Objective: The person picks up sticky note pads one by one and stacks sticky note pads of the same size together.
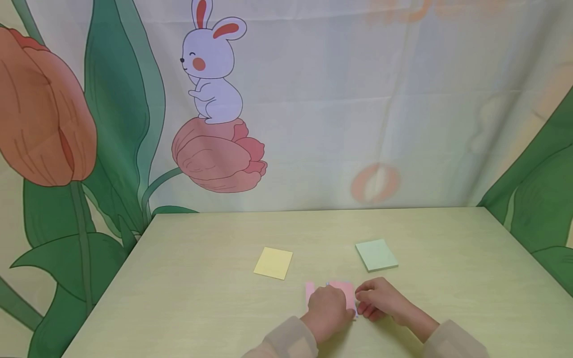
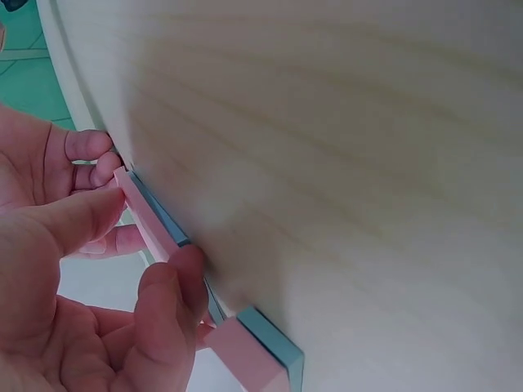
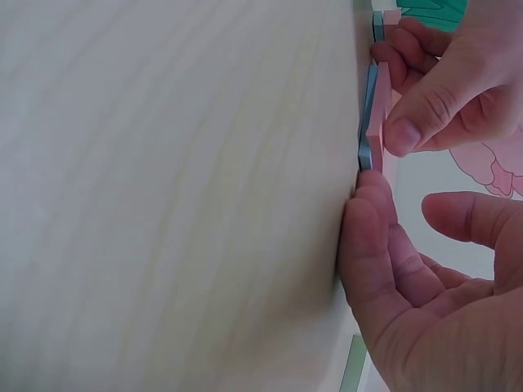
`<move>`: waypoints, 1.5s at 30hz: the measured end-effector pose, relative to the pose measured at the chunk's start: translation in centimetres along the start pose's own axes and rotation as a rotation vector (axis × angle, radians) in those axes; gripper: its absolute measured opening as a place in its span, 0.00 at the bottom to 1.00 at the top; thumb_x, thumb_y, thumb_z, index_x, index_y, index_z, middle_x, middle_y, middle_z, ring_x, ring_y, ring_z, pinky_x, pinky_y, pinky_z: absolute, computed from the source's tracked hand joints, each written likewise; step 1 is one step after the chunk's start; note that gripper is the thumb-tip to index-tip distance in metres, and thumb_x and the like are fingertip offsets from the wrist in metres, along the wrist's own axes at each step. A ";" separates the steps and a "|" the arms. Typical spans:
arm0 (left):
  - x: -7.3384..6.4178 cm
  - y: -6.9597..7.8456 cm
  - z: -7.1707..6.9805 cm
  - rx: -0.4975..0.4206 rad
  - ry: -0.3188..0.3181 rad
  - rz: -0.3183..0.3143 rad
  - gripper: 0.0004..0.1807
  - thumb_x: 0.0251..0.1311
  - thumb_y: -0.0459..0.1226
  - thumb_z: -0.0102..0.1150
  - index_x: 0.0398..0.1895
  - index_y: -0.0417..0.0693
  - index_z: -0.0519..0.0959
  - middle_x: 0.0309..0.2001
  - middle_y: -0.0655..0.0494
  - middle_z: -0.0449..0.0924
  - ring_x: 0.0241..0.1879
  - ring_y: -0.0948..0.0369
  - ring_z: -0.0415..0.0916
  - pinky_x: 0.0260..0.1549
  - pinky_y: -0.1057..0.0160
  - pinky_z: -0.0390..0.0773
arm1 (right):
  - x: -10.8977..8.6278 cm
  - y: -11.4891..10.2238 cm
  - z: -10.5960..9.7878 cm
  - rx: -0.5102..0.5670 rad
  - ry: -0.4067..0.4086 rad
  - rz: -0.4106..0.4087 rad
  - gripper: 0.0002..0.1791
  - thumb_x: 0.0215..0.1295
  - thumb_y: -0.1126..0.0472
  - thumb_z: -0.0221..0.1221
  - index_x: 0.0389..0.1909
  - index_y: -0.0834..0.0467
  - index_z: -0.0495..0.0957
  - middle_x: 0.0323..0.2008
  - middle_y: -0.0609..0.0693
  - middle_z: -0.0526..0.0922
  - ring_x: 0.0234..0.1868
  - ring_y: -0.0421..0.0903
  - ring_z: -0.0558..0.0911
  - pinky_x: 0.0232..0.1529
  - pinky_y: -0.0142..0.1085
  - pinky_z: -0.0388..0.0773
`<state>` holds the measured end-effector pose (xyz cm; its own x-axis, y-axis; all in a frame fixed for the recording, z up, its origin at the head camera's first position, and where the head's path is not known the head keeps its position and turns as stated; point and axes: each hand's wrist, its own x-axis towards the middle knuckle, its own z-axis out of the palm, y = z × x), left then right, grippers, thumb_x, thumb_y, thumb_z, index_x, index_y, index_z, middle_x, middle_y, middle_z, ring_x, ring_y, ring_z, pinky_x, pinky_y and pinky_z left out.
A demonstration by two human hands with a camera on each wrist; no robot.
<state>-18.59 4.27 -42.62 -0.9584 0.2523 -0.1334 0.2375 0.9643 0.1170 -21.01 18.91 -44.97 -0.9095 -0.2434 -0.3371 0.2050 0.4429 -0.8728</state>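
A pink sticky-note pad (image 1: 344,290) lies over a blue pad (image 2: 159,208) near the front of the table, their edges slightly out of line in the wrist views. My left hand (image 1: 329,309) covers much of the pink pad and grips it between thumb and curled fingers. Left of that hand, a second pink piece (image 1: 310,288) sticks out, with blue under it (image 2: 270,335) in the left wrist view. At the stack's right edge, my right hand (image 1: 380,299) rests its fingertips (image 3: 368,216) low by the blue layer, thumb held apart from the fingers.
A yellow sticky note (image 1: 273,263) lies farther back to the left. A pale green sticky-note pad (image 1: 377,255) lies farther back to the right. The light wooden table (image 1: 188,298) ends at a printed cloth backdrop (image 1: 313,124) with a rabbit and tulips.
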 end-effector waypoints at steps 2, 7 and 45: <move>0.0 0.0 0.0 -0.005 -0.009 -0.002 0.23 0.49 0.56 0.54 0.17 0.45 0.74 0.17 0.56 0.70 0.21 0.61 0.70 0.16 0.66 0.70 | 0.0 0.0 0.0 0.003 0.000 0.004 0.15 0.57 0.63 0.49 0.41 0.70 0.72 0.18 0.49 0.79 0.16 0.38 0.74 0.18 0.30 0.75; 0.0 0.0 0.1 -0.028 -0.013 -0.010 0.23 0.49 0.55 0.54 0.14 0.46 0.72 0.16 0.57 0.68 0.19 0.62 0.67 0.15 0.67 0.68 | 0.0 -0.1 0.0 0.013 -0.001 0.016 0.15 0.57 0.63 0.49 0.41 0.70 0.73 0.18 0.49 0.79 0.16 0.37 0.74 0.18 0.29 0.75; 0.0 -1.9 0.4 -0.804 -0.117 0.048 0.43 0.50 0.35 0.57 0.65 0.29 0.45 0.66 0.31 0.40 0.65 0.43 0.46 0.61 0.46 0.51 | -0.5 -1.6 1.6 0.215 0.164 0.005 0.27 0.55 0.69 0.47 0.59 0.65 0.62 0.57 0.67 0.66 0.58 0.60 0.67 0.46 0.47 0.72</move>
<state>-18.95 2.49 -43.28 -0.9168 0.3417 -0.2065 0.0497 0.6110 0.7901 -20.29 16.97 -43.98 -0.9511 -0.0902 -0.2955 0.2662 0.2461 -0.9320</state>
